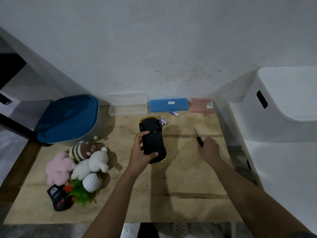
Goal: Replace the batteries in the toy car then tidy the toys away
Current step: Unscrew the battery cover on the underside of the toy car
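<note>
- Left hand (142, 152) grips the toy car (153, 141) underside-up, long axis twelve-to-six.
- Right hand (209, 146), closed on the screwdriver (198, 136), lies at three o'clock of the car; tip points eleven.

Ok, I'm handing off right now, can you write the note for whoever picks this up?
Left hand: grip shut on the toy car, held upside down over the wooden table.
Right hand: on the screwdriver at the table's right side; whether it is lifted yet is unclear.
Batteries: one pair just behind the car, another in front of the blue case. Which are fresh cannot be told.
Done: car turned over. Battery cover looks closed.
Left: unscrew the cover, swap batteries, close it, then put away the plush toys lying at the left.
</note>
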